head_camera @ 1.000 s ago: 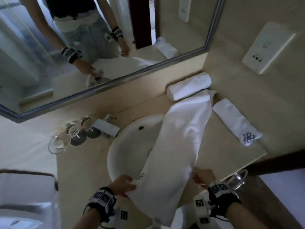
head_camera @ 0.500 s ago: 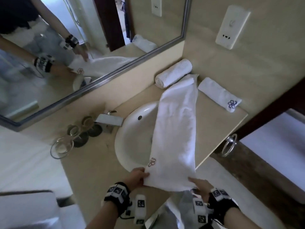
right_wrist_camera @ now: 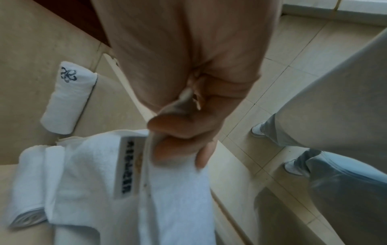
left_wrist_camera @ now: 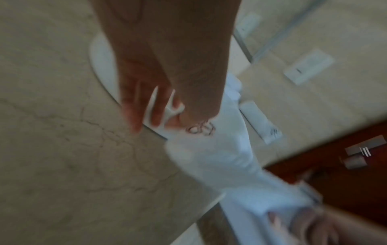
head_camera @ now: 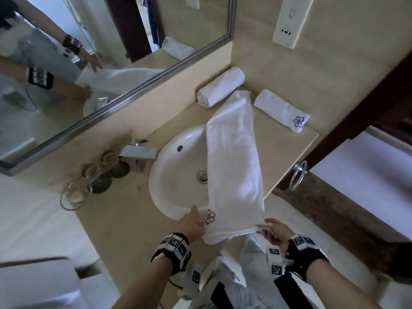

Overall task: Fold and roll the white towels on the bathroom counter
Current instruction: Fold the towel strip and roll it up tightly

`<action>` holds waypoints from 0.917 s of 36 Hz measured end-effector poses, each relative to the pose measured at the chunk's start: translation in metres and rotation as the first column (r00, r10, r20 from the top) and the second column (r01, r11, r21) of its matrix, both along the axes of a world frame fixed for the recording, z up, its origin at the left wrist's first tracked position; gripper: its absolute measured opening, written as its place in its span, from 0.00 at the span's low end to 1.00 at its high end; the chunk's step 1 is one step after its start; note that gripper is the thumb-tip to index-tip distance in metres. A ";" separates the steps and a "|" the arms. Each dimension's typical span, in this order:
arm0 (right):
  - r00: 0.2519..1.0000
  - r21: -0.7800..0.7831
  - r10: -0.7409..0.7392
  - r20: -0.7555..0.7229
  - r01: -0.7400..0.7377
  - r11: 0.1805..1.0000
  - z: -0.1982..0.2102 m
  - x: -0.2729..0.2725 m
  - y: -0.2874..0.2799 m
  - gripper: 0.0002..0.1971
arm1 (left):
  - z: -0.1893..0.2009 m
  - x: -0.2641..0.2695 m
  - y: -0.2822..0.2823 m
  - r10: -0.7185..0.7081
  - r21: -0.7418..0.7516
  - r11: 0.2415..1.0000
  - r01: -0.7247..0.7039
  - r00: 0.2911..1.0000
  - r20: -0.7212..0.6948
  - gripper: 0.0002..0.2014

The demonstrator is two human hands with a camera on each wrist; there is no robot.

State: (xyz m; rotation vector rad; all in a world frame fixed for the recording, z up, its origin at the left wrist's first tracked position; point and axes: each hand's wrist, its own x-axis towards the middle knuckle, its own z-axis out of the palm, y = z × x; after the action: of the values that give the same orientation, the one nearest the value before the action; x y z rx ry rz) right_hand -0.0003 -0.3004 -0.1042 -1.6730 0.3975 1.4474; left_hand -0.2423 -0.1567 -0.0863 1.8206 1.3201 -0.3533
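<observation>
Two rolled towels, one plain [head_camera: 220, 86] and one with a blue emblem [head_camera: 281, 110], already sit at the far right of the surface [head_camera: 124, 221]. I hold the third towel [head_camera: 233, 157], folded long across the sink [head_camera: 176, 175]: my left hand [head_camera: 193, 224] flat on its near corner, my right hand [head_camera: 273, 234] pinching the other. Since half a second ago its near end has lifted and bunched; rolling remains.

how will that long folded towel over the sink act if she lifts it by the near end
Likely floppy: the long towel already sags at the near edge between the left hand and right hand. It looks light, since the right hand's pinch grip alone holds its corner. The folded layers may slip apart, with nothing pinning the far end by the rolled towel.
</observation>
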 end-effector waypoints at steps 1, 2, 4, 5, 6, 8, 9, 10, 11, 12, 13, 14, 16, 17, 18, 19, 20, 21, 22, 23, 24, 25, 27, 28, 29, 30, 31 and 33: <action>1.000 0.020 0.008 0.007 -0.008 1.000 0.003 0.000 -0.002 0.14 | -0.002 0.000 0.001 -0.107 0.176 0.979 0.106 0.994 -0.004 0.23; 1.000 0.044 0.020 0.013 -0.021 0.999 0.007 -0.001 -0.004 0.15 | -0.005 0.001 0.000 -0.237 0.332 0.915 0.230 0.971 -0.019 0.27; 0.999 0.083 0.050 0.008 -0.051 0.995 0.017 -0.002 -0.007 0.22 | -0.009 0.006 -0.001 -0.526 0.537 0.690 0.485 0.846 -0.088 0.35; 0.998 0.102 0.062 0.007 -0.063 0.993 0.022 -0.003 -0.009 0.26 | -0.011 0.009 0.000 -0.641 0.571 0.570 0.590 0.755 -0.140 0.39; 0.997 0.125 0.072 0.018 -0.074 0.989 0.027 -0.004 -0.011 0.31 | -0.013 0.012 0.001 -0.727 0.562 0.472 0.679 0.661 -0.187 0.40; 0.996 0.177 0.079 0.042 -0.085 0.981 0.033 -0.005 -0.014 0.40 | -0.017 0.015 0.006 -0.810 0.485 0.377 0.789 0.534 -0.241 0.36; 0.994 0.188 0.092 0.056 -0.101 0.977 0.037 -0.004 -0.016 0.44 | -0.018 0.015 0.008 -0.822 0.465 0.364 0.807 0.513 -0.248 0.35; 0.993 0.197 0.097 0.063 -0.107 0.975 0.041 -0.004 -0.016 0.44 | -0.021 0.013 0.011 -0.820 0.466 0.365 0.806 0.515 -0.250 0.35; 0.994 0.209 0.087 0.064 -0.099 0.973 0.044 -0.003 -0.017 0.41 | -0.023 0.012 0.013 -0.815 0.477 0.370 0.797 0.525 -0.245 0.35; 0.995 0.226 0.073 0.069 -0.087 0.970 0.047 -0.002 -0.017 0.37 | -0.024 0.010 0.015 -0.812 0.475 0.388 0.790 0.537 -0.230 0.35; 0.995 0.241 0.071 0.067 -0.086 0.967 0.052 -0.001 -0.017 0.34 | -0.026 0.007 0.016 -0.810 0.449 0.418 0.789 0.548 -0.209 0.35; 0.995 0.249 0.078 0.066 -0.092 0.964 0.054 -0.001 -0.018 0.31 | -0.026 0.005 0.016 -0.808 0.417 0.447 0.792 0.557 -0.193 0.34; 0.996 0.248 0.079 0.045 -0.088 0.965 0.057 0.001 -0.017 0.29 | -0.026 0.000 0.016 -0.802 0.398 0.487 0.777 0.579 -0.149 0.32; 0.997 0.228 0.065 0.041 -0.072 0.971 0.057 0.002 -0.017 0.31 | -0.025 -0.001 0.014 -0.792 0.417 0.511 0.752 0.600 -0.111 0.31; 0.998 0.219 0.041 0.040 -0.049 0.974 0.056 0.006 -0.017 0.34 | -0.025 -0.002 0.013 -0.773 0.438 0.547 0.714 0.631 -0.063 0.29; 0.999 0.213 0.014 0.037 -0.021 0.977 0.053 0.010 -0.017 0.36 | -0.023 -0.002 0.011 -0.741 0.451 0.600 0.661 0.671 0.001 0.26; 0.999 0.219 0.010 0.035 -0.017 0.976 0.051 0.014 -0.018 0.37 | -0.023 -0.001 0.009 -0.689 0.429 0.675 0.601 0.721 0.075 0.24; 0.999 0.216 0.023 0.034 -0.030 0.976 0.050 0.017 -0.018 0.36 | -0.021 0.000 0.005 -0.616 0.390 0.756 0.526 0.774 0.150 0.22; 0.999 0.205 0.035 0.025 -0.040 0.978 0.046 0.019 -0.018 0.33 | -0.020 0.000 0.002 -0.513 0.332 0.839 0.431 0.831 0.216 0.21; 0.998 0.169 0.054 0.018 -0.056 0.984 0.042 0.022 -0.016 0.29 | -0.020 0.001 0.000 -0.390 0.266 0.909 0.321 0.879 0.273 0.20; 0.997 0.135 0.074 0.010 -0.075 0.988 0.037 0.023 -0.014 0.25 | -0.020 0.003 -0.001 -0.258 0.196 0.960 0.201 0.910 0.325 0.19; 0.996 0.101 0.092 0.021 -0.094 0.990 0.035 0.024 -0.012 0.21 | -0.021 0.005 -0.003 -0.122 0.117 0.990 0.085 0.921 0.370 0.17; 0.995 0.127 0.047 -0.090 -0.035 0.991 0.029 0.028 -0.009 0.15 | -0.018 0.012 -0.006 0.133 -0.021 0.990 -0.137 0.895 0.427 0.09; 0.986 0.163 -0.008 -0.165 0.035 0.986 0.026 0.031 -0.007 0.13 | -0.015 0.016 -0.006 0.215 -0.051 0.975 -0.215 0.868 0.448 0.10; 0.977 0.202 -0.013 -0.213 0.057 0.978 0.027 0.037 -0.004 0.11 | -0.013 0.021 -0.005 0.271 -0.061 0.960 -0.275 0.844 0.462 0.17; 0.967 0.248 0.014 -0.255 0.052 0.967 0.026 0.044 -0.001 0.11 | -0.011 0.025 -0.004 0.307 -0.072 0.948 -0.309 0.836 0.455 0.22; 0.966 0.324 0.087 -0.242 -0.004 0.946 0.026 0.050 0.002 0.17 | -0.009 0.028 -0.001 0.327 -0.071 0.941 -0.332 0.828 0.455 0.24; 0.947 0.534 0.302 -0.114 -0.198 0.822 0.026 0.058 0.010 0.28 | -0.008 0.035 0.005 0.352 -0.074 0.931 -0.357 0.827 0.439 0.24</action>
State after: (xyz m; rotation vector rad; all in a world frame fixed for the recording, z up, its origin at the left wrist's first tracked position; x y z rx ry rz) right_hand 0.0581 -0.2900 -0.0787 -1.1769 -0.1224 1.7329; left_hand -0.2073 -0.1516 -0.0942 1.4973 1.2890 0.2658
